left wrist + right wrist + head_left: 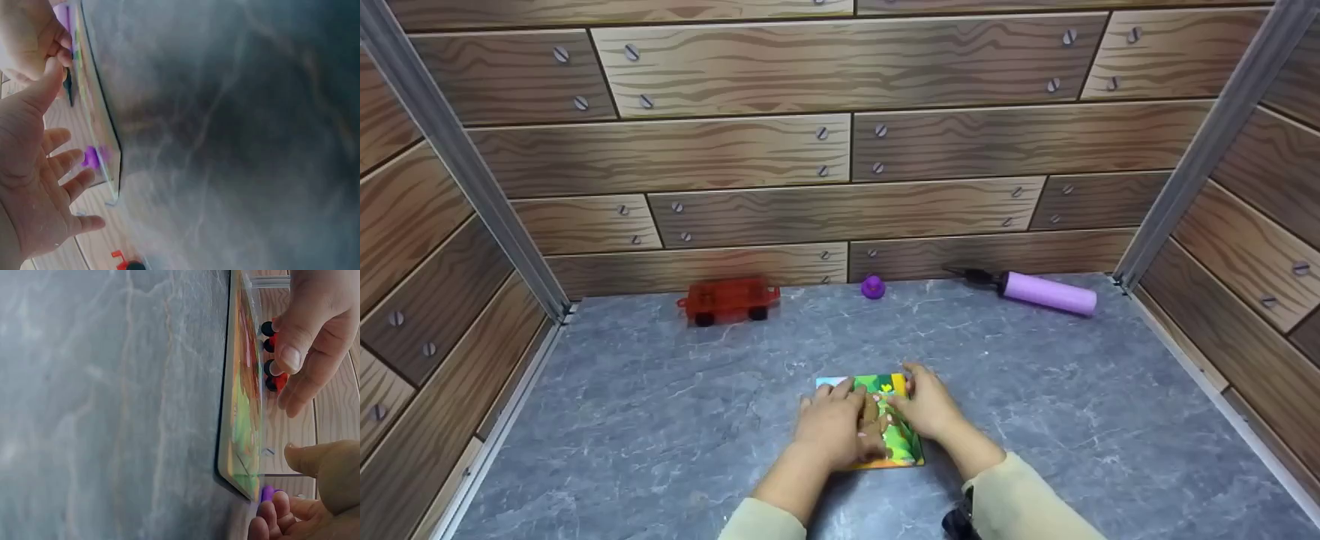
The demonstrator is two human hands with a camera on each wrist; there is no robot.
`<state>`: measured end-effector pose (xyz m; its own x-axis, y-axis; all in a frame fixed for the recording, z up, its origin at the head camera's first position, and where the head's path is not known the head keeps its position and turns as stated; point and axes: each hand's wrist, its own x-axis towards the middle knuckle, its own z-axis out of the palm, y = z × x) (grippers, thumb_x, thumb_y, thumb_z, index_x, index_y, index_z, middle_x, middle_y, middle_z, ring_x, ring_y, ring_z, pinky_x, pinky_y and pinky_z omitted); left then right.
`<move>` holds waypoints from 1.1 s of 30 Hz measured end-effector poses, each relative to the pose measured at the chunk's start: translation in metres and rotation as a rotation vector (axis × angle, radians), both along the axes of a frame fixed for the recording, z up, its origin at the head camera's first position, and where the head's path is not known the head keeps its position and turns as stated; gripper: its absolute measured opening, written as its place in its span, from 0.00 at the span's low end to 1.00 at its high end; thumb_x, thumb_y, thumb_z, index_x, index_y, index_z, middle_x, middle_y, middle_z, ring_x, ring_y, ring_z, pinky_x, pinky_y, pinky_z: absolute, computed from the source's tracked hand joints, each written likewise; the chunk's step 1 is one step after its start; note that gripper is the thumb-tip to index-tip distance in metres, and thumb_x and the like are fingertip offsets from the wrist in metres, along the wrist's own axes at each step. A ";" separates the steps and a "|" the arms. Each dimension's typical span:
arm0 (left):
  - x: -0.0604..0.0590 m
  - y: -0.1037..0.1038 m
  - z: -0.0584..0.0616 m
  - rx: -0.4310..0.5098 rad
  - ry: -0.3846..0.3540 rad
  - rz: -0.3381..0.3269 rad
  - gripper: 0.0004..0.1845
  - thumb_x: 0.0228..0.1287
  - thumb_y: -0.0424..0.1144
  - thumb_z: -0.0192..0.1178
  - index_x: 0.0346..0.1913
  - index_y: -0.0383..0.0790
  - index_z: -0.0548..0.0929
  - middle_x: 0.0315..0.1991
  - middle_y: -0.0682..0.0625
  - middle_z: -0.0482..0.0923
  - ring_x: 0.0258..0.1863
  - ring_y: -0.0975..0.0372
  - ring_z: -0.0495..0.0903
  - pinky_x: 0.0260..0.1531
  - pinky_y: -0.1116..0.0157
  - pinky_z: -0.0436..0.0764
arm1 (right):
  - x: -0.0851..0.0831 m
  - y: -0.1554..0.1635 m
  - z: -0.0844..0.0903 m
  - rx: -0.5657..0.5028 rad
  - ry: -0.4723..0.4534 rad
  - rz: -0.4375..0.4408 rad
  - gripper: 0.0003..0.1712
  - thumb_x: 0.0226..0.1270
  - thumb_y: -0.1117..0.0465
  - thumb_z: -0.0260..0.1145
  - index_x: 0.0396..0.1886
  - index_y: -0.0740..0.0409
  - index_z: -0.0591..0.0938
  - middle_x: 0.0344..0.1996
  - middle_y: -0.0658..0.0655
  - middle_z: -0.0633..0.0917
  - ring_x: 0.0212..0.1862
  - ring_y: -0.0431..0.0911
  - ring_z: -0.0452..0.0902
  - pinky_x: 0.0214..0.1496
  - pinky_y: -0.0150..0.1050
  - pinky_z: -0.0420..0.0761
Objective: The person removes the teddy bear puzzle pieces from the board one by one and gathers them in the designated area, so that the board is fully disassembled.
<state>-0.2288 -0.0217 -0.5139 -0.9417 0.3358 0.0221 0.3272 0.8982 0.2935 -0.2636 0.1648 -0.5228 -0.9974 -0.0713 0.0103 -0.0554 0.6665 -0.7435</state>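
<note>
Board: we see the flat, colourful picture puzzle board lying on the grey marble-pattern desk, at 6 o'clock, near us.
Left hand: fingers spread and relaxed, resting over the board, gripping nothing.
Right hand: loosely curled at the board's 3 o'clock edge; grip unclear.
Progress: we judge the work early, the board not lifted.
Behind, at 12 o'clock: red toy car, untouched.

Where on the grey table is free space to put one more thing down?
The table is bare on the left, between the left wall and the picture board, up to the red car. It is also bare on the right, between the board and the purple pump. The middle is crowded: left hand and right hand lie over the board.
</note>
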 end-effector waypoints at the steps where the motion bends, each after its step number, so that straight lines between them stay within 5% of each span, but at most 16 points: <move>1: 0.000 0.001 0.000 -0.015 -0.003 -0.005 0.50 0.56 0.70 0.72 0.76 0.44 0.76 0.77 0.46 0.71 0.70 0.46 0.71 0.65 0.38 0.72 | 0.000 -0.001 -0.001 -0.005 -0.007 -0.002 0.38 0.70 0.66 0.74 0.73 0.78 0.69 0.38 0.58 0.78 0.43 0.51 0.75 0.54 0.53 0.79; 24: -0.002 0.020 0.002 -0.064 -0.186 0.063 0.50 0.58 0.67 0.74 0.79 0.47 0.72 0.81 0.46 0.63 0.75 0.45 0.63 0.62 0.33 0.74 | -0.003 -0.004 -0.011 0.053 -0.022 -0.075 0.30 0.65 0.65 0.78 0.64 0.71 0.79 0.40 0.58 0.82 0.42 0.50 0.78 0.47 0.48 0.82; 33: -0.002 0.018 -0.002 -0.028 -0.170 0.077 0.50 0.54 0.64 0.78 0.77 0.46 0.74 0.80 0.46 0.65 0.73 0.44 0.65 0.60 0.33 0.75 | -0.003 -0.006 -0.010 0.037 -0.067 -0.081 0.28 0.64 0.66 0.77 0.61 0.71 0.81 0.44 0.61 0.84 0.45 0.51 0.81 0.49 0.49 0.84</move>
<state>-0.2303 -0.0032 -0.5154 -0.9539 0.2611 -0.1478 0.2052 0.9272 0.3135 -0.2665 0.1585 -0.5332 -0.9983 0.0108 -0.0580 0.0492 0.6937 -0.7186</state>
